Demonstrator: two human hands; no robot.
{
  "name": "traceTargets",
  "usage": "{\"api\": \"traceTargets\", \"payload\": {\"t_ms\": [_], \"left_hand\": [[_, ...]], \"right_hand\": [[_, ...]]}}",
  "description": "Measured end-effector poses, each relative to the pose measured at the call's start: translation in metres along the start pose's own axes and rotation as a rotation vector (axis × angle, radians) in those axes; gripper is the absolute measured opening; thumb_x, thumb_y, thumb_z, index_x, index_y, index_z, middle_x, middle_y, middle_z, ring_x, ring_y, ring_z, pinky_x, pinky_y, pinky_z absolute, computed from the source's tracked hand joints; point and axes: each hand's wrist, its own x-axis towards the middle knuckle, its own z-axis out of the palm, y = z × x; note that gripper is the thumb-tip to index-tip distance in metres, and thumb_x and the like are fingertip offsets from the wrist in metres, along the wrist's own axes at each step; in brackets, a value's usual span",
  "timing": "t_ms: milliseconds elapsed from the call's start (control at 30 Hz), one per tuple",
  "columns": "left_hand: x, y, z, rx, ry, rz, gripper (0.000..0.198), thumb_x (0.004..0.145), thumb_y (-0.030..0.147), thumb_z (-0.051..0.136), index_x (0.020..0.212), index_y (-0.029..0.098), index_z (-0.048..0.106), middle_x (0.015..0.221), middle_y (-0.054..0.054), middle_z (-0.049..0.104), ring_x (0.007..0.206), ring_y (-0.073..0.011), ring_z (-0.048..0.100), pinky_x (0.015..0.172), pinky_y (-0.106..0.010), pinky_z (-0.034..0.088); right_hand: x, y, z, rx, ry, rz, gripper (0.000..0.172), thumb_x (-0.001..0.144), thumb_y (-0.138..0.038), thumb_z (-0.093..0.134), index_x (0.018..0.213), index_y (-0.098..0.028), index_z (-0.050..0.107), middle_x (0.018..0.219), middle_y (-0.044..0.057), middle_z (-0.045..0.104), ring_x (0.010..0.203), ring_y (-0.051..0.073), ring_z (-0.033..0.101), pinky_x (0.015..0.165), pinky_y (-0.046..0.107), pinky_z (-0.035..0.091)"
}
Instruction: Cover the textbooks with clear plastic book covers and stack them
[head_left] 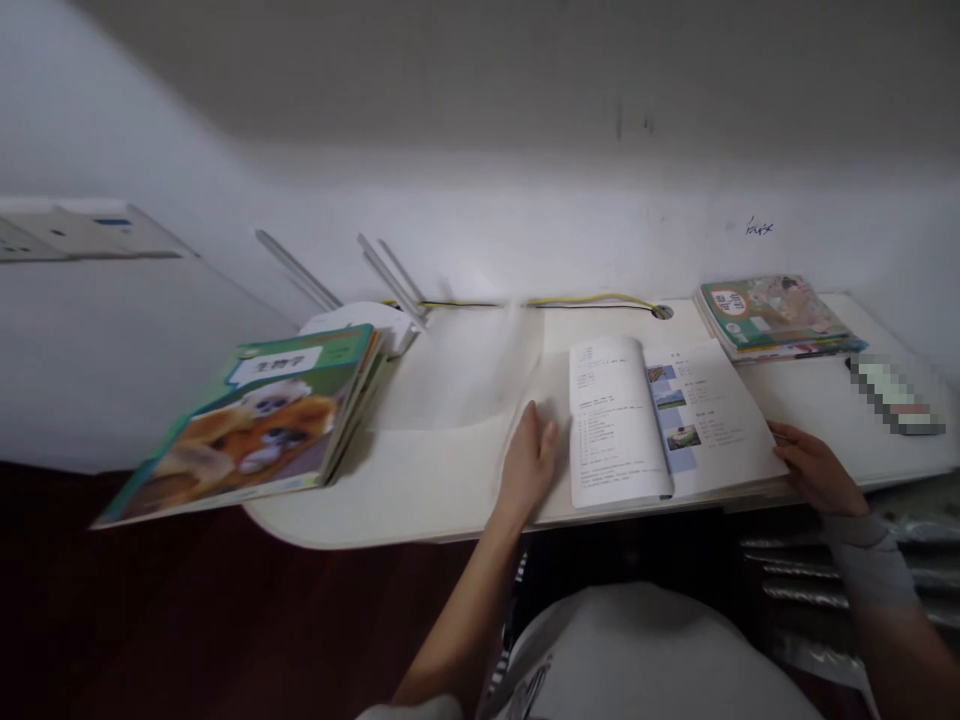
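Observation:
An open book (712,420) with small pictures on its right page lies near the table's front edge. My right hand (817,470) is closed on the book's lower right edge, thumb on top. To the left of the book, my left hand (529,460) is closed at the edge of a thin white sheet (457,375), which is blurred and looks partly see-through. The sheet spreads leftward over the table. My left hand's fingertips are partly hidden.
A stack of books with a panda-like animal cover (262,430) overhangs the white table (420,500) at left. Behind it is a white router (360,318) with antennas. More books (776,310) and a pixelated phone-like object (896,395) lie at right. A yellow cable (592,298) runs along the wall.

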Motion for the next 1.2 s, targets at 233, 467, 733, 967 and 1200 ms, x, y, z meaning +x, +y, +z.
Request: {"api": "traceTargets", "payload": {"t_ms": [233, 467, 733, 967, 1200], "left_hand": [[-0.007, 0.01, -0.004, 0.096, -0.163, 0.098, 0.052, 0.092, 0.04, 0.033, 0.139, 0.018, 0.034, 0.124, -0.011, 0.061, 0.138, -0.0274, 0.026, 0.11, -0.057, 0.014], [0.0, 0.046, 0.0, 0.034, -0.18, 0.165, 0.059, 0.088, 0.042, 0.044, 0.14, 0.017, 0.032, 0.129, -0.014, 0.057, 0.137, -0.0294, 0.027, 0.111, -0.056, 0.009], [-0.005, 0.043, 0.014, -0.589, -0.094, -0.261, 0.067, 0.087, 0.045, 0.049, 0.144, 0.025, 0.021, 0.155, -0.01, 0.014, 0.137, -0.0252, 0.029, 0.11, -0.04, 0.03], [-0.005, 0.063, 0.009, -1.132, -0.449, -0.578, 0.041, 0.074, 0.039, 0.07, 0.101, 0.009, 0.063, 0.106, -0.018, 0.068, 0.097, -0.0283, 0.065, 0.086, -0.041, 0.053], [-0.004, 0.094, 0.033, -1.219, -0.388, -0.56, 0.045, 0.059, 0.042, 0.08, 0.086, 0.008, 0.066, 0.08, -0.012, 0.072, 0.073, -0.0227, 0.068, 0.071, -0.034, 0.054]], "right_hand": [[0.003, 0.009, 0.0, -0.502, 0.217, -0.27, 0.057, 0.075, -0.036, 0.057, 0.128, -0.018, 0.049, 0.117, 0.011, 0.064, 0.108, 0.026, 0.058, 0.096, 0.047, 0.045], [-0.018, -0.015, 0.062, -1.043, 0.271, -0.871, 0.053, 0.09, -0.033, 0.043, 0.14, -0.019, 0.033, 0.14, 0.015, 0.043, 0.13, 0.026, 0.038, 0.104, 0.052, 0.036], [-0.038, -0.011, 0.147, -1.256, -0.115, -1.119, 0.039, 0.088, -0.014, 0.046, 0.126, -0.017, 0.055, 0.136, 0.014, 0.049, 0.133, 0.027, 0.035, 0.105, 0.047, 0.038], [-0.039, -0.005, 0.135, -1.066, 0.031, -1.142, 0.056, 0.084, -0.004, 0.034, 0.137, -0.016, 0.042, 0.132, 0.014, 0.052, 0.126, 0.024, 0.045, 0.1, 0.044, 0.046], [-0.048, -0.01, 0.134, -0.991, 0.053, -1.103, 0.064, 0.085, -0.019, 0.047, 0.145, -0.021, 0.025, 0.144, 0.014, 0.039, 0.132, 0.028, 0.037, 0.101, 0.05, 0.042]]}}
